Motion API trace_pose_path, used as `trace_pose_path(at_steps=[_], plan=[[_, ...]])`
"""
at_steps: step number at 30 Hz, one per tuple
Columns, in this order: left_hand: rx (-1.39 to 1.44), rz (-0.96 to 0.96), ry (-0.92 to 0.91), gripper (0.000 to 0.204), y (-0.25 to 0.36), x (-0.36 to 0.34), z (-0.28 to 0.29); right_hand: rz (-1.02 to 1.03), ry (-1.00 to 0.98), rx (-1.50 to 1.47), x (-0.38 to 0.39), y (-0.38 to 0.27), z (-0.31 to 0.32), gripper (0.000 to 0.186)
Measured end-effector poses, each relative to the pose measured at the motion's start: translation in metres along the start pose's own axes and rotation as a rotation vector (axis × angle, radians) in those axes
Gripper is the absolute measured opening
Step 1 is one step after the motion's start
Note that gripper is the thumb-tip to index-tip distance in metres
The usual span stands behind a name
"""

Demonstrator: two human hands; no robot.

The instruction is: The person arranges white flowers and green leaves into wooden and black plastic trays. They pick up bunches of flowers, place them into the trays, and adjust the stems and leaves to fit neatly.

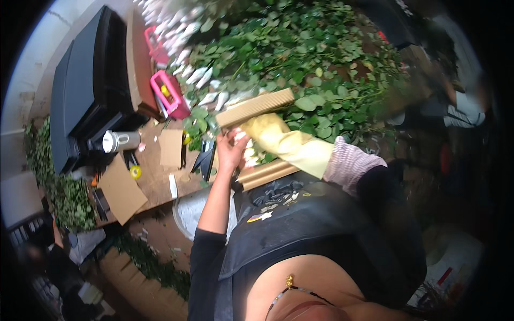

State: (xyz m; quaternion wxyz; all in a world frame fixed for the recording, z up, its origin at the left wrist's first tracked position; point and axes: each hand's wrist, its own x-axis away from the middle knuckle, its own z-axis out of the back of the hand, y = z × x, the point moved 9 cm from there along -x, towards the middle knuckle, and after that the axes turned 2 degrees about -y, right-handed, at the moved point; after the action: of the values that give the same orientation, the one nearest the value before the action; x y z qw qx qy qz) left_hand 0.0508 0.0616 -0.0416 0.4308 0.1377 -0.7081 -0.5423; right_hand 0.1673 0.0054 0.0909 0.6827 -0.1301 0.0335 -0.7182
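Note:
My bare left hand (231, 150) is beside some pale pinkish flower heads (249, 154), its fingers bent together at them; what they pinch is too small to make out. A long yellow glove covers my right hand (262, 131), which reaches in from the right over the same flowers. Its fingertips are blurred and partly hidden, so their grip does not show. Just beyond the glove lies a strip of corrugated cardboard (257, 108). A second corrugated piece (267, 174) sits close to my apron, with the flowers and some green leaves between the two.
Leafy green stems (310, 48) cover the far table, beside several white-wrapped buds (201, 77). On the left are a pink plastic holder (170, 96), a large black case (88, 80), a tumbler (122, 141), flat cardboard (122, 187) and yellow tape (135, 172). People stand at both sides.

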Motion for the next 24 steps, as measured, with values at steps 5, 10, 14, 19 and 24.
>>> trace_pose_path(at_steps=[5, 10, 14, 19, 24], plan=[[-0.3, -0.205, 0.04, 0.049, 0.038, 0.0, 0.005, -0.082, -0.039, -0.093, 0.0, 0.014, 0.004, 0.025], [-0.37, -0.356, 0.162, 0.037, 0.025, 0.005, 0.012, -0.391, -0.026, -0.812, 0.13, 0.03, 0.101, 0.038], [-0.326, -0.3, 0.109, 0.036, 0.036, 0.013, -0.001, -0.863, -0.608, -1.07, 0.233, 0.058, -0.005, 0.039], [-0.394, -0.282, 0.166, 0.039, 0.033, 0.016, 0.005, -0.818, -0.523, -0.836, 0.252, 0.043, -0.033, 0.067], [-0.148, -0.296, 0.102, 0.038, 0.021, 0.013, 0.002, -0.803, -0.126, -1.424, 0.256, 0.049, -0.019, 0.028]])
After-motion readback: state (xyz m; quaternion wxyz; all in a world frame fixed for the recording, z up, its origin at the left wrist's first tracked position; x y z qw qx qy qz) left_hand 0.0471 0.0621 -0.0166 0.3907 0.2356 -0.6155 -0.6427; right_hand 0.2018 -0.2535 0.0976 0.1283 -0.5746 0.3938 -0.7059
